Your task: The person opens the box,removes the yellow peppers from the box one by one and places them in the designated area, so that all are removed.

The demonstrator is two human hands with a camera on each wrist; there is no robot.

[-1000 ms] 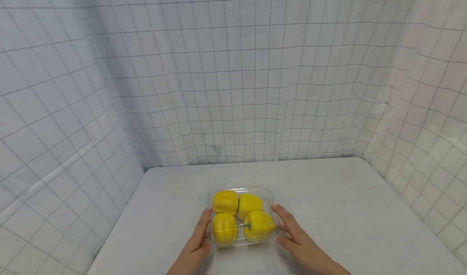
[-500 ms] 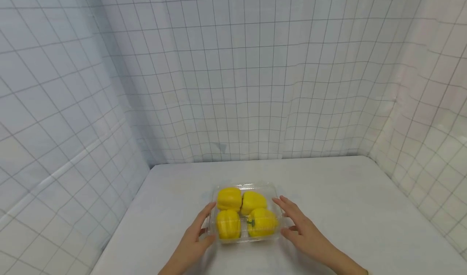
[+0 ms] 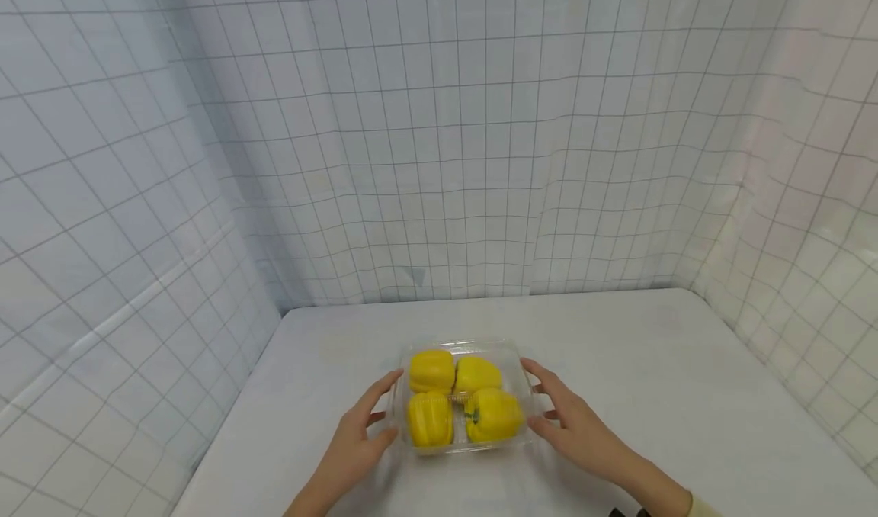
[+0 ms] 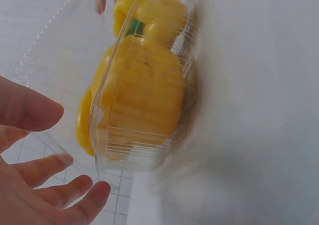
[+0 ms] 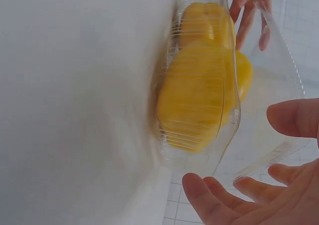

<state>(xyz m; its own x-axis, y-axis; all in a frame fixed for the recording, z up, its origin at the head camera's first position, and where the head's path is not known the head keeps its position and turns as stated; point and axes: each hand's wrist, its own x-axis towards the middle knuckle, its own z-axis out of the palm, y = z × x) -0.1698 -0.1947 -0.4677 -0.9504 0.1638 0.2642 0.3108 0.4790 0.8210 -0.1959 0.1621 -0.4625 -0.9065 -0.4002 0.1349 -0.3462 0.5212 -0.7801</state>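
Observation:
A clear plastic box (image 3: 461, 448) with ribbed walls stands on the table, holding several yellow bell peppers (image 3: 430, 419). Its clear lid (image 4: 55, 60) is tilted up over the peppers in the left wrist view. The left hand (image 3: 353, 444) is beside the box's left side, thumb and fingers spread and slightly bent. On the opposite side, the right hand (image 3: 579, 433) has its fingers spread along the box's edge. In the right wrist view, its fingertips lie near the rim and lid (image 5: 271, 75); whether they touch is unclear.
A white table (image 3: 638, 364) extends around the box. White sheets with a dark grid (image 3: 439, 158) hang behind it and on both sides. A small dark object (image 3: 629, 512) shows at the bottom edge near the right forearm.
Both hands have moved slightly outward from the box's sides, and their fingers have spread. The box appears slightly higher and farther right in the head view, which has itself shifted.

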